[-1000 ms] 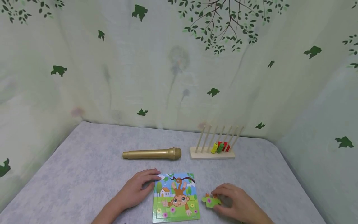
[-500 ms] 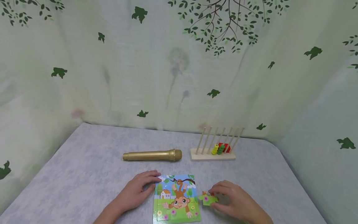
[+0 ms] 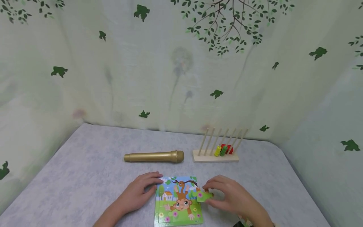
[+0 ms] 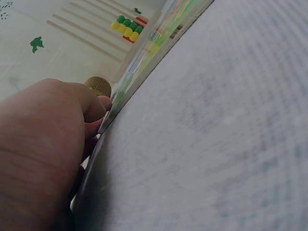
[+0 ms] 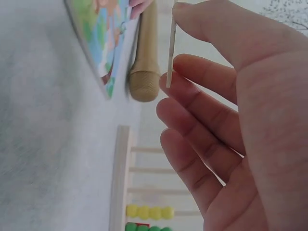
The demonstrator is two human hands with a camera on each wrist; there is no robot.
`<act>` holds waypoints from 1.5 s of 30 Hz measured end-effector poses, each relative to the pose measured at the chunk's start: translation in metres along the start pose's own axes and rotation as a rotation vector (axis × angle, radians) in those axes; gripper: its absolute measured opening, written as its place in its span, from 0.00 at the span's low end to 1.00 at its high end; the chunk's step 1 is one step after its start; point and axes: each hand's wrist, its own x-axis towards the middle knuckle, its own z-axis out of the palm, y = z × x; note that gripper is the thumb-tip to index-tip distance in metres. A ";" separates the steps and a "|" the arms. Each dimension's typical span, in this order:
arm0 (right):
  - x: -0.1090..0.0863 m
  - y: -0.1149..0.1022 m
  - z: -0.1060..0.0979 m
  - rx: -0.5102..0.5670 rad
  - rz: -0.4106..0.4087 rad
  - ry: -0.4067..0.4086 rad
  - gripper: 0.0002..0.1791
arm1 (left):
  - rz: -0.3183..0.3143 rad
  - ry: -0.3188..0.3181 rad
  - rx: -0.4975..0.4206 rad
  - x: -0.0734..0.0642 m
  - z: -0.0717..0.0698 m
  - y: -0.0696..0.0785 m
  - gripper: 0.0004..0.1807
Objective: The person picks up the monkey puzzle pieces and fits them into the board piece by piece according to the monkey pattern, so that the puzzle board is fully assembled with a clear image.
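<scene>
A square jigsaw puzzle point(image 3: 176, 211) with a hanging monkey, a small house and flowers lies flat on the table. Between thumb and fingers, my right hand point(image 3: 231, 194) pinches a green puzzle piece point(image 3: 203, 196) with a pink flower. That piece overlaps the puzzle's right edge in the head view; the right wrist view shows it edge-on as a thin slab point(image 5: 171, 53), raised above the tabletop. My left hand point(image 3: 141, 190) rests at the puzzle's upper left, fingers relaxed and fingertips on its corner. In the left wrist view the thumb side point(image 4: 48, 139) lies beside the puzzle's edge.
Behind the puzzle lies a gold toy microphone point(image 3: 154, 156). To its right stands a wooden peg rack point(image 3: 215, 159) with yellow beads point(image 3: 217, 151), green beads point(image 3: 223, 150) and red ones on upright rods. A printed leaf curtain point(image 3: 181, 78) hangs behind the table.
My right hand has moved left and away from me with the puzzle piece, from beside the puzzle to over its right edge. The left hand has stayed in place.
</scene>
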 end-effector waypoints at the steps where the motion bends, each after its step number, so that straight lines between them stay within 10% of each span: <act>1: 0.001 -0.001 -0.001 0.000 -0.002 0.001 0.15 | 0.002 0.004 0.003 0.000 0.000 0.000 0.15; 45: 0.013 -0.020 0.048 -0.046 -0.255 0.057 0.13 | 0.002 -0.013 -0.023 0.002 0.001 0.000 0.14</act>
